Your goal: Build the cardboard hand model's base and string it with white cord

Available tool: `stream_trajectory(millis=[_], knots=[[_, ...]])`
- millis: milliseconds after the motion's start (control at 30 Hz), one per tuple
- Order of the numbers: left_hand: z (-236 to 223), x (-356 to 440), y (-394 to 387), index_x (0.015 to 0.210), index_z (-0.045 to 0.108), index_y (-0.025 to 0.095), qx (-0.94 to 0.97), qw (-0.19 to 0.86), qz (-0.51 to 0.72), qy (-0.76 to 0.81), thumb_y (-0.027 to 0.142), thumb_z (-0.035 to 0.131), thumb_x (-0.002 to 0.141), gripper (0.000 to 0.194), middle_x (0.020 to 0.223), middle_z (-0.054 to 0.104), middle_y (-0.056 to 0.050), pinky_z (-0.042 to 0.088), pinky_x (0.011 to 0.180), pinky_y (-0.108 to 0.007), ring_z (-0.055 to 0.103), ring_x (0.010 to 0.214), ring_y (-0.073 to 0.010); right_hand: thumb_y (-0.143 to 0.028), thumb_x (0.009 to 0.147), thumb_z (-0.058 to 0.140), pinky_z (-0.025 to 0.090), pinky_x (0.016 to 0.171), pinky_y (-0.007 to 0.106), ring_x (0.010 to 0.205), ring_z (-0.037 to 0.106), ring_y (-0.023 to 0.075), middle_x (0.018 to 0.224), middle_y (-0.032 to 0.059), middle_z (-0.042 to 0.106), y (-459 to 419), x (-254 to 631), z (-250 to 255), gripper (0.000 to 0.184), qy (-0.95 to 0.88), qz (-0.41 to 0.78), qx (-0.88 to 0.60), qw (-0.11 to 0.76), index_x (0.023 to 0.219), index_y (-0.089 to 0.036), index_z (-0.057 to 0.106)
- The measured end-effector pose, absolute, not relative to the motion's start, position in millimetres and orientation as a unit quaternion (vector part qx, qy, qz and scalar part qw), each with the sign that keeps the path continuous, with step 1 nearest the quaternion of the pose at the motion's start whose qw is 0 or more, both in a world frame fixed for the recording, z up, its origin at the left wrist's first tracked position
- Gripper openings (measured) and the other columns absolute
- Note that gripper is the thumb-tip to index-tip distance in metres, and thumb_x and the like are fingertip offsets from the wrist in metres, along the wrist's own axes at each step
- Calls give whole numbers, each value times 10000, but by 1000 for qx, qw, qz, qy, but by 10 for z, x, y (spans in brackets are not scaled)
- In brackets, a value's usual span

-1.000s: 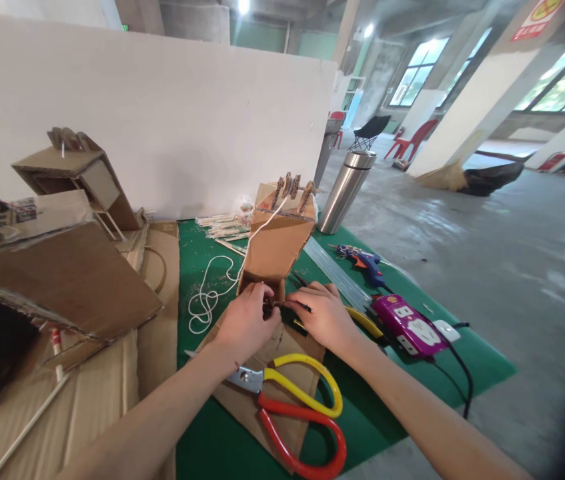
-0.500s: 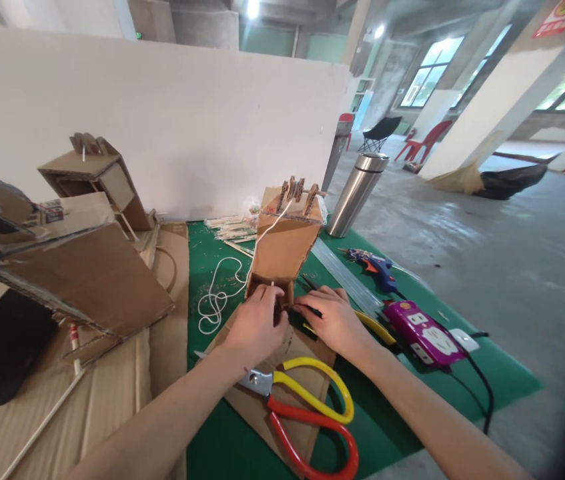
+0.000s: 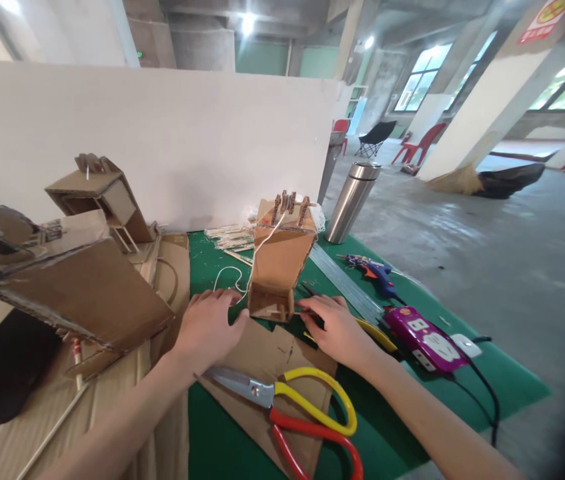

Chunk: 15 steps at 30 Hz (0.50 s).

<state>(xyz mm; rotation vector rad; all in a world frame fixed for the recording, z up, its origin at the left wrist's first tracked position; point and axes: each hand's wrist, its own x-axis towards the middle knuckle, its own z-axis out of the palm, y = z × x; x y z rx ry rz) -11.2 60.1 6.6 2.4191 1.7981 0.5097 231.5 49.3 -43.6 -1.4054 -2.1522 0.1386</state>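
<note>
Landmark: cardboard tower (image 3: 282, 260), standing upright on the green worktop (image 3: 212, 427), between the hands.

Far left of tower: big cardboard model (image 3: 79, 287), with a boxy cardboard model (image 3: 97, 190) behind it; probably parked there to leave working room. Left of tower, near its base: left hand (image 3: 215, 327), open, fingers loosely spread, nothing seen in it; thumb by the tower's lower corner, contact can't be told. Likely there to steady the base. White string (image 3: 266, 240) drops from the tower's top down its left side, its slack lying on the worktop, probably to keep it off the front. Wooden sticks (image 3: 229, 237) behind tower, left. In front of tower: scissors (image 3: 257, 391), lying on a cardboard sheet (image 3: 267, 347), likely put down within reach. Right of tower: right hand (image 3: 332, 323), fingertips pinching the end of a thin stick (image 3: 297, 311) at the tower's lower side, apparently to control that stick. Flask (image 3: 355, 203) behind tower, right, out of the hands' way. Farther right of tower: glue gun (image 3: 375, 273), near power strip (image 3: 419, 337), presumably for the plug.

Counts: models besides tower, two; hands, two; string, sheet, scissors, tower, flask, glue gun, power strip, one each; wooden sticks several, too jumbled to count.
</note>
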Motion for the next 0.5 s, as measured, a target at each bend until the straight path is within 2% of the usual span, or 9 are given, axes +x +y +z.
stream_trajectory(millis=[100, 200, 333, 500], knots=[[-36, -98, 627, 1030, 659, 219, 789, 88, 166, 585, 303, 552, 826, 245, 1030, 710, -51, 438, 879, -383, 618, 974, -245, -144, 848, 501, 371, 740, 336, 777, 610, 181, 833, 31, 652, 479, 2316, -417, 79, -795, 67, -527, 292, 839, -201, 556], [-96, -71, 669, 1021, 675, 240, 789, 127, 178, 574, 261, 558, 820, 233, 1028, 719, -39, 451, 846, -339, 636, 949, -219, -153, 868, 486, 375, 723, 332, 743, 594, 176, 795, 27, 634, 470, 2306, -384, 118, -806, 65, -517, 280, 774, -207, 532], [-126, -69, 696, 1028, 685, 251, 773, 184, 195, 575, 247, 550, 826, 243, 990, 734, -30, 469, 801, -295, 663, 897, -189, -187, 895, 494, 375, 722, 339, 796, 590, 197, 819, 37, 640, 503, 2275, -391, 113, -817, 61, -503, 275, 815, -213, 570], [-145, -80, 692, 993, 700, 250, 758, 199, 194, 590, 272, 549, 834, 219, 969, 740, -30, 469, 754, -277, 673, 869, -187, -205, 881, 505, 407, 727, 345, 815, 587, 210, 829, 53, 640, 540, 2255, -448, 83, -805, 69, -506, 302, 833, -213, 572]])
